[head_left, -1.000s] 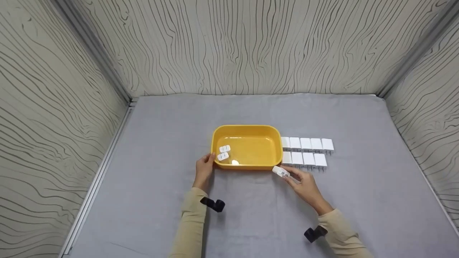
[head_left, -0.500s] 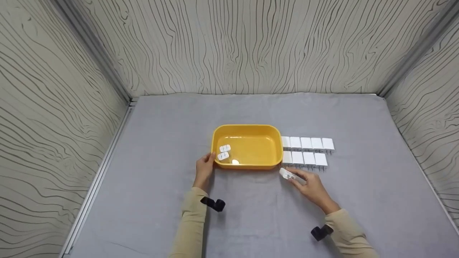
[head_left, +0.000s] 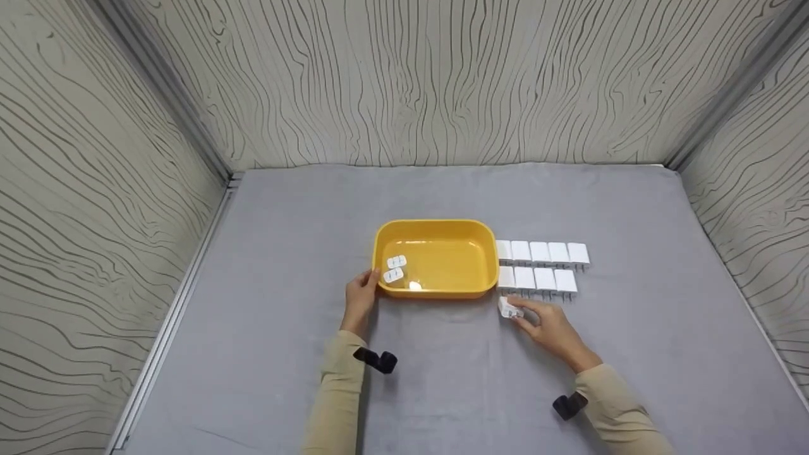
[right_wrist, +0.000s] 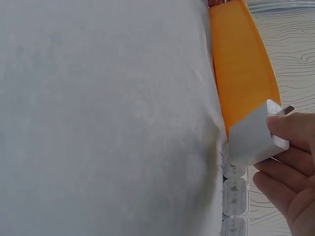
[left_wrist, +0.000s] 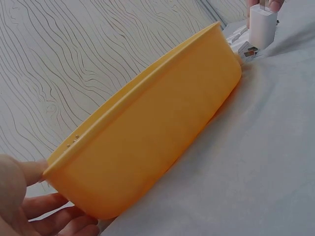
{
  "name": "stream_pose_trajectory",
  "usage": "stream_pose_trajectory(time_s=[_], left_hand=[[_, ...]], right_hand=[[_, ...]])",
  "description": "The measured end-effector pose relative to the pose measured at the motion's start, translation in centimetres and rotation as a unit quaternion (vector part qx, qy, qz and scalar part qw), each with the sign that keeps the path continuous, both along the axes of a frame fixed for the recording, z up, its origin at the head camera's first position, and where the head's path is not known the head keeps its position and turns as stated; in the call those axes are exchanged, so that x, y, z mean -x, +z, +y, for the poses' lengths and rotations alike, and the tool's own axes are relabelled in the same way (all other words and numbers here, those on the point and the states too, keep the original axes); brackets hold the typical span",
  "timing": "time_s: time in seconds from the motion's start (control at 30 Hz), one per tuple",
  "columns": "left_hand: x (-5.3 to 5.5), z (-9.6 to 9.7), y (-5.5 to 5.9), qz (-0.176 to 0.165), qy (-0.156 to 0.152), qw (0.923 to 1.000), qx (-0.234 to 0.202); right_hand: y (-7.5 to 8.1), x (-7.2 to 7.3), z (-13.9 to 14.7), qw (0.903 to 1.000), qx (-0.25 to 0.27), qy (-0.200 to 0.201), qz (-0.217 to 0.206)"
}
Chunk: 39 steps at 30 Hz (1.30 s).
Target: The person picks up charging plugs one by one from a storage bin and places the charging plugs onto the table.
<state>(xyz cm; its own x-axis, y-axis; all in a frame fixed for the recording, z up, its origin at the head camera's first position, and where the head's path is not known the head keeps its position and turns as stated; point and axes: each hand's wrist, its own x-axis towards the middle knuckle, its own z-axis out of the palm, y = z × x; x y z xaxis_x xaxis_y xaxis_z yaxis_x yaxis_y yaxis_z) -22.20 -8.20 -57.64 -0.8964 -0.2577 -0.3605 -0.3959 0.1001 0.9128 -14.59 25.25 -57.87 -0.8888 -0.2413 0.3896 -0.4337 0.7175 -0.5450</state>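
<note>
My left hand [head_left: 361, 302] grips the left front corner of a yellow plastic bin [head_left: 436, 294], its thumb over the rim and fingers under the wall in the left wrist view. Two white plug adapters [head_left: 393, 275] lie inside at the left, prongs up. My right hand [head_left: 548, 325] pinches another white plug adapter [right_wrist: 253, 135] by its prong end, just off the bin's front right corner. In the right wrist view a metal prong [right_wrist: 285, 110] shows beside the thumb. Two rows of white plug adapters [head_left: 544, 279] lie right of the bin, prongs toward me.
Grey cloth [head_left: 265, 316] covers the table. Wood-grain patterned panels [head_left: 404, 82] stand at the back and both sides. A black wrist camera [head_left: 379, 360] is strapped to the left sleeve, another wrist camera [head_left: 570, 406] to the right one.
My right hand has moved slightly right with the plug adapter, away from the bin's corner to just in front of the nearer row, and turned it. The left hand and bin stay put.
</note>
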Motion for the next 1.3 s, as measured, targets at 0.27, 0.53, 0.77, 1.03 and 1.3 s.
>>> stream_pose_trajectory(time_s=[0.27,0.53,0.77,1.03,1.3], left_hand=[[0.0,0.1,0.0,-0.007,0.004,0.9999,-0.013],[0.0,0.0,-0.1,-0.007,-0.003,0.9999,-0.008],[-0.1,0.0,0.1,-0.005,0.002,0.9999,-0.009],[-0.2,0.0,0.1,0.017,0.000,0.9998,-0.006],[-0.1,-0.1,0.1,0.002,0.002,1.0000,-0.009]], right_hand=[[-0.5,0.4,0.4,0.9997,-0.009,0.014,0.018],[-1.0,0.7,0.7,0.9994,-0.015,0.026,0.020],[-1.3,1.1,0.8,0.9982,-0.023,0.038,0.042],[-1.8,1.5,1.0,0.9952,-0.026,0.050,0.080],[-1.9,1.3,1.2,0.9917,-0.045,0.070,0.098]])
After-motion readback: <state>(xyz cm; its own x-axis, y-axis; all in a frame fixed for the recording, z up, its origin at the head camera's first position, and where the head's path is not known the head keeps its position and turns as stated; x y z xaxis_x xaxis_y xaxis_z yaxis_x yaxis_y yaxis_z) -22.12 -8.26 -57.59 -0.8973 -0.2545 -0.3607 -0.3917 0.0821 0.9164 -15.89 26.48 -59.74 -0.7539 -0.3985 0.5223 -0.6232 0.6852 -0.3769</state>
